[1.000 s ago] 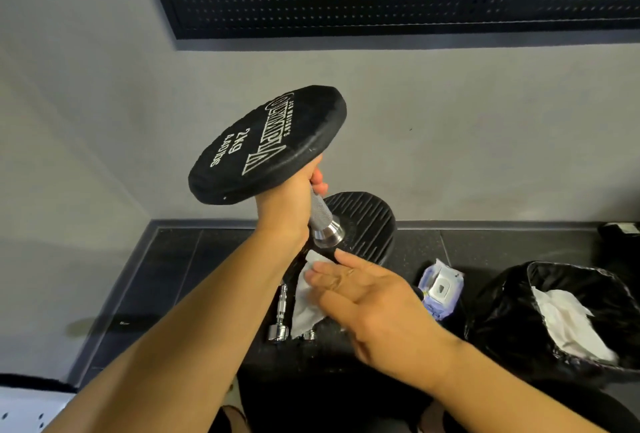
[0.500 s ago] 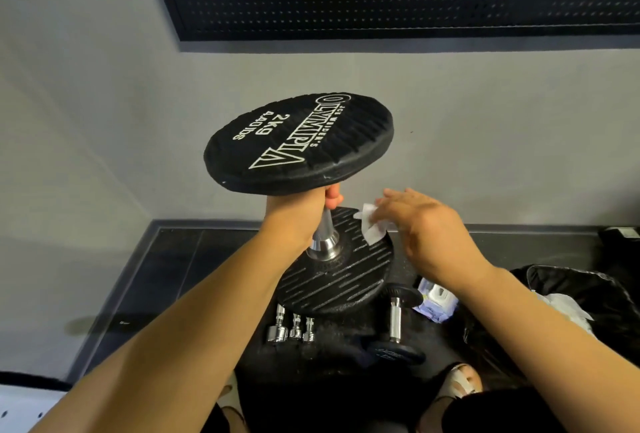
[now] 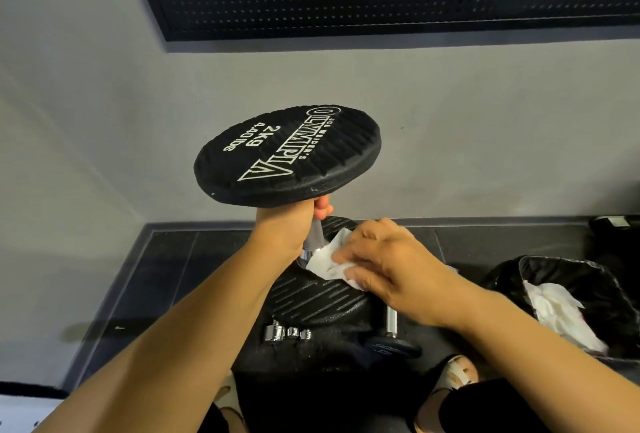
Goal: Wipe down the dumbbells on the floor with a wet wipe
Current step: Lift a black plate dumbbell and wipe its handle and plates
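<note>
Black dumbbell (image 3: pixel 287 152) held on end above the floor (image 3: pixel 173 276) by the left hand (image 3: pixel 287 228), fingers curled round its handle; fingers of the right hand (image 3: pixel 391 266) pinch a wet wipe (image 3: pixel 327 261) against the lower plate. Wiping seems partway: a smaller dumbbell (image 3: pixel 391 323) on the floor likely remains. Arms hide much of both.

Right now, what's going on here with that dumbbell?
A person is wiping it. The left hand grips the dumbbell by its handle and holds it upright. The right hand holds a white wipe against the lower plate, right beside the handle. A smaller dumbbell lies on the floor below, and the bin on the right holds crumpled white wipes.
</note>
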Demonstrator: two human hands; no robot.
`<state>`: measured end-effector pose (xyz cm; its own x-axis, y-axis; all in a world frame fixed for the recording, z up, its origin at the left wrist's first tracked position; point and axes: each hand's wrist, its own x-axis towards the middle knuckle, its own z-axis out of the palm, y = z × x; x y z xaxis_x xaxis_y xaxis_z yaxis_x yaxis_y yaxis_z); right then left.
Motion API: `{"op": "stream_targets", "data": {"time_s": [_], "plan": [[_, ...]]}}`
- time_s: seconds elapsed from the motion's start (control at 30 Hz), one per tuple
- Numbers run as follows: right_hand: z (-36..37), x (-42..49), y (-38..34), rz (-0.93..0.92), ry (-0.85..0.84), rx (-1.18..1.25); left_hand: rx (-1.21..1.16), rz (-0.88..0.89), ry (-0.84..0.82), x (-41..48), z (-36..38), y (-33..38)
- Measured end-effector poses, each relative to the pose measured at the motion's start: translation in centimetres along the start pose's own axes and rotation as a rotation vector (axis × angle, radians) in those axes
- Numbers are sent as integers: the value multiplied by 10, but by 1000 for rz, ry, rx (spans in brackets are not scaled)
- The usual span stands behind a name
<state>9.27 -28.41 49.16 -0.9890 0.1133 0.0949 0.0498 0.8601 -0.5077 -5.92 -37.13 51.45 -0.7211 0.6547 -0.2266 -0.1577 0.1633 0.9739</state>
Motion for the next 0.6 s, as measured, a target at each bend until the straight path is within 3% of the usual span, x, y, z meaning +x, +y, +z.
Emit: {"op": "stream_targets", "data": {"time_s": [0.43, 0.6], "plan": [[11, 56, 31, 340, 90, 132, 17, 93, -139, -2, 9, -7], [8, 69, 39, 586, 49, 166, -150, 71, -212, -9, 15, 3]]}}
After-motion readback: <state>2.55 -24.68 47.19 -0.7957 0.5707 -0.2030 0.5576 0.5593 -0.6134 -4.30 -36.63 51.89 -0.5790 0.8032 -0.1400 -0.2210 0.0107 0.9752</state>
